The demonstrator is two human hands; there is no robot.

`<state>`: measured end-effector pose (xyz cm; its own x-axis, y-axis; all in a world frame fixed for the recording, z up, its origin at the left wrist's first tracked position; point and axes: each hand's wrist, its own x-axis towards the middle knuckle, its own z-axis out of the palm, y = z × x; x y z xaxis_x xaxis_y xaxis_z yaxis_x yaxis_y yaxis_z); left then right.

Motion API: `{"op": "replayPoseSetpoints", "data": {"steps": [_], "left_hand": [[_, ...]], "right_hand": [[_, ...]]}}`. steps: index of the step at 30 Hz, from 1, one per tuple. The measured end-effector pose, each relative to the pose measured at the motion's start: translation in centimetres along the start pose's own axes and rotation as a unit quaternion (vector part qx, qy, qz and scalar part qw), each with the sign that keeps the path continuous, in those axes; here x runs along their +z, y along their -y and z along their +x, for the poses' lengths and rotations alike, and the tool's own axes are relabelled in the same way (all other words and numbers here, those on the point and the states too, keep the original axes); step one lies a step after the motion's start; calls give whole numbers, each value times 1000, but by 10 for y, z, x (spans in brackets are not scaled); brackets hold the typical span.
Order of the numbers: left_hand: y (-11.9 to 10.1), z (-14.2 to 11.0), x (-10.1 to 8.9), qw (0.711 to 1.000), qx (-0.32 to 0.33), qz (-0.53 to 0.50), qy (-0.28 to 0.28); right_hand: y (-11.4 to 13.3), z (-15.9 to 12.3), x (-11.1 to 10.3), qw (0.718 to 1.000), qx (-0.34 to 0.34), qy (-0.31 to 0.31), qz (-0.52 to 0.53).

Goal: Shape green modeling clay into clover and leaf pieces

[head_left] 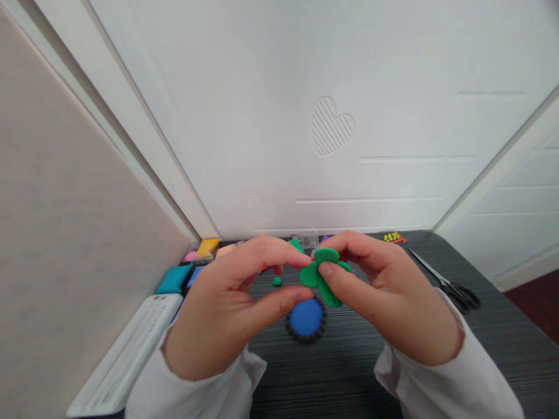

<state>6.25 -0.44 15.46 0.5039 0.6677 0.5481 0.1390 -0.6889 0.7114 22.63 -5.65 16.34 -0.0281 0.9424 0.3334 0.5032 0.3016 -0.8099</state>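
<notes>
A green four-lobed piece of modelling clay (308,276), shaped like a clover, is raised above the dark table. My right hand (384,285) pinches it, thumb pressed on its middle and fingers behind. My left hand (244,291) has thumb and index finger apart around the left lobe. Its index fingertip touches the lobe's upper edge, while the thumb tip lies just below. Under the hands rests a round blue disc (306,317) edged with dark little balls. Between the hands, farther back, lies a small green lump of clay (276,281).
Black-handled scissors (454,288) lie on the right. A white tray-like object (126,355) lies at the left, near teal (174,279) and yellow packets (208,247). Small yellow and green beads (393,237) sit at the back right. A white panel (279,116) stands behind the table.
</notes>
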Motion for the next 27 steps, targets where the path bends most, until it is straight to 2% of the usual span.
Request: {"op": "replayPoseSetpoints", "data": {"steps": [7,12,23,27], "left_hand": [[-1,0,-3,998,12,51,22],[-2,0,-2,998,19,63,12],[-3,0,-3,997,-10,81,4],[-5,1,-3,995,-12,94,-14]], "right_hand": [[2,-1,-2,1000,2,3,-18],[3,1,-2,1000,1,-11,-28],[1,-2,-1,999,-6,-31,-9],[2,-2,1,999,-6,-36,-5]]}}
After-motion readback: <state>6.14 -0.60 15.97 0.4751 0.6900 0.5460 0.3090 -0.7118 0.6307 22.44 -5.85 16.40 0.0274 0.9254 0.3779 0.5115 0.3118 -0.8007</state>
